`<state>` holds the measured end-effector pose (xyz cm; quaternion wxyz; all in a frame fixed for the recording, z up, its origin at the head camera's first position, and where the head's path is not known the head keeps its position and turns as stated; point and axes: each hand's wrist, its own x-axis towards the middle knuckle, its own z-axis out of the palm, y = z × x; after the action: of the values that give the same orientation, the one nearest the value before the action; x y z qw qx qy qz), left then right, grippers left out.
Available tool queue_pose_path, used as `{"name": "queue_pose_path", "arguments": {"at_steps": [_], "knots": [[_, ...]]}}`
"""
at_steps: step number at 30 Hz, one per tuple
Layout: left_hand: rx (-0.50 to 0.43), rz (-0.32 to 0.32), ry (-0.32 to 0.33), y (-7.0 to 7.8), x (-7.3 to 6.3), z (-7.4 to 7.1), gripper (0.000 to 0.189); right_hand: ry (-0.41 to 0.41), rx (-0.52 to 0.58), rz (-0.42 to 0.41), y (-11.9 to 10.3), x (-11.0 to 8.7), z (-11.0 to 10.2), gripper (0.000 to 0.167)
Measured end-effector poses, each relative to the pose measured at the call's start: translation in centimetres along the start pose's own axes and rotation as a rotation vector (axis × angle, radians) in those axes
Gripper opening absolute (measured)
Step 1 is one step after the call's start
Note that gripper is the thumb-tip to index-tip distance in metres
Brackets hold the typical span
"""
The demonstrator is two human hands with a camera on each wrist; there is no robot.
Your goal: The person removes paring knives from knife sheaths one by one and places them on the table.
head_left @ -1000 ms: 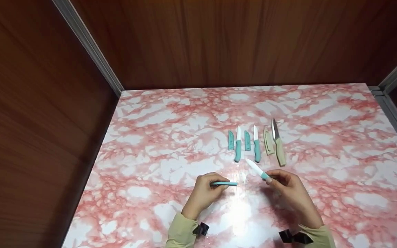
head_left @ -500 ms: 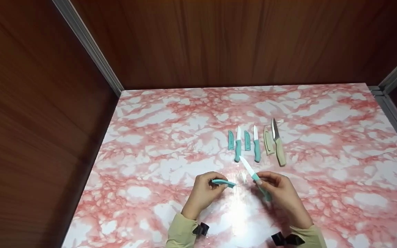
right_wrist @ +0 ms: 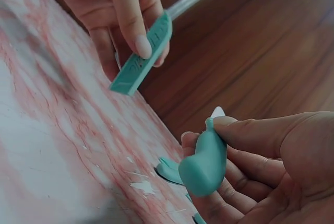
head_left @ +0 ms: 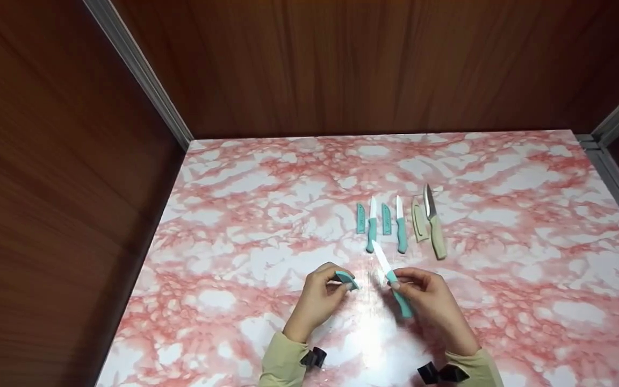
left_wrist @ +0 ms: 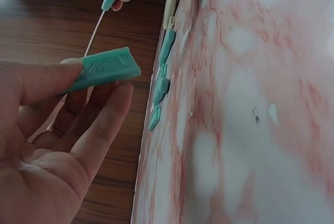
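My left hand pinches a teal knife sheath between thumb and fingers, above the table. In the right wrist view the sheath's wider end tilts down toward the table. Across a small gap, my right hand holds a teal-handled knife near the top of its handle, its white blade pointing away and a little left. Sheath and blade are apart. Beyond the hands lie two more teal knives, with teal sheaths to their left.
A larger knife with a beige handle and metal blade lies at the right end of the row, beside its beige sheath. Everything rests on a red-and-white marbled table. Brown wooden panels stand behind and at the sides.
My right hand has moved left with the knife, toward the left hand, and the blade has turned to point more away. My left hand has tilted the sheath, lowering its right end.
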<state>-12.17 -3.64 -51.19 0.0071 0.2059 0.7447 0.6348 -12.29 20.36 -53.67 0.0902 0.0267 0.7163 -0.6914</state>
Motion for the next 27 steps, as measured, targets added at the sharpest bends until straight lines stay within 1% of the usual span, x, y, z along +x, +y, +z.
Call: {"name": "queue_pose_path", "arguments": {"at_steps": [1, 3, 6, 8, 13, 15, 18, 22, 27], "knots": [[0.000, 0.001, 0.002, -0.1, 0.0, 0.0, 0.013, 0.000, 0.000, 0.003, 0.0, 0.0, 0.1, 0.031], [0.006, 0.003, 0.006, -1.2, 0.0, 0.1, 0.013, -0.003, 0.014, 0.016, 0.0, 0.0, 0.3, 0.033], [0.018, -0.017, 0.017, -2.7, 0.0, 0.2, 0.013, -0.009, 0.022, 0.030, -0.1, 0.0, 0.5, 0.034], [0.021, -0.032, 0.020, -3.3, 0.0, 0.2, 0.013, -0.021, 0.031, 0.036, -0.1, 0.0, 0.6, 0.034], [0.002, -0.081, 0.021, -0.9, 0.0, -0.1, 0.017, -0.041, 0.017, 0.043, -0.3, 0.0, 0.7, 0.033], [-0.007, -0.098, 0.026, -0.5, 0.0, -0.3, 0.022, -0.034, 0.022, 0.057, -0.4, 0.0, 0.9, 0.033], [-0.006, -0.130, 0.035, -1.5, 0.1, -0.3, 0.031, -0.021, 0.033, 0.068, -0.5, 0.0, 1.1, 0.033], [0.003, -0.161, 0.045, -3.0, 0.1, -0.3, 0.035, -0.008, 0.032, 0.065, -0.5, 0.2, 1.4, 0.030], [0.019, -0.168, 0.059, -3.5, 0.2, -0.4, 0.036, -0.006, 0.008, 0.054, -0.7, 0.5, 1.6, 0.028]]}}
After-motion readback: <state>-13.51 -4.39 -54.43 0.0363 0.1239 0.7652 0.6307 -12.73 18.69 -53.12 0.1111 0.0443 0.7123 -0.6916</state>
